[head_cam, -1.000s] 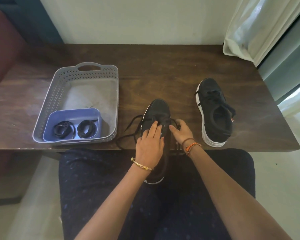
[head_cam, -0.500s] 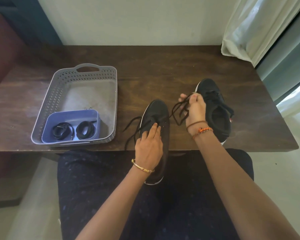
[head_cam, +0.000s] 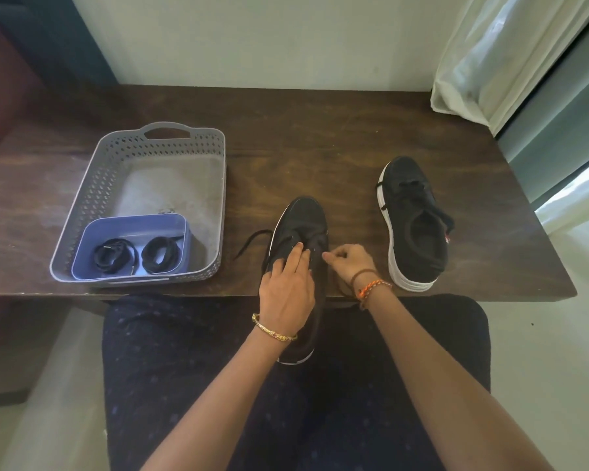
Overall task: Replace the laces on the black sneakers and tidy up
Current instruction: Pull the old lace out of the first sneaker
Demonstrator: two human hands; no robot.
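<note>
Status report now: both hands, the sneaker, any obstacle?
Left hand flat on near sneaker. Right hand pinching at the eyelets; lace there not visible. Nothing in the way.

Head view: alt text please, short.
A person's left hand presses on a black sneaker at the table edge while the right hand pinches at its eyelets. A second sneaker sits right; a grey basket holding coiled laces sits left.

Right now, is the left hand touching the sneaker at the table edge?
Touching. The head view shows the left hand lying on the sneaker, its fingers pressed flat on the lace area with no gap.
</note>
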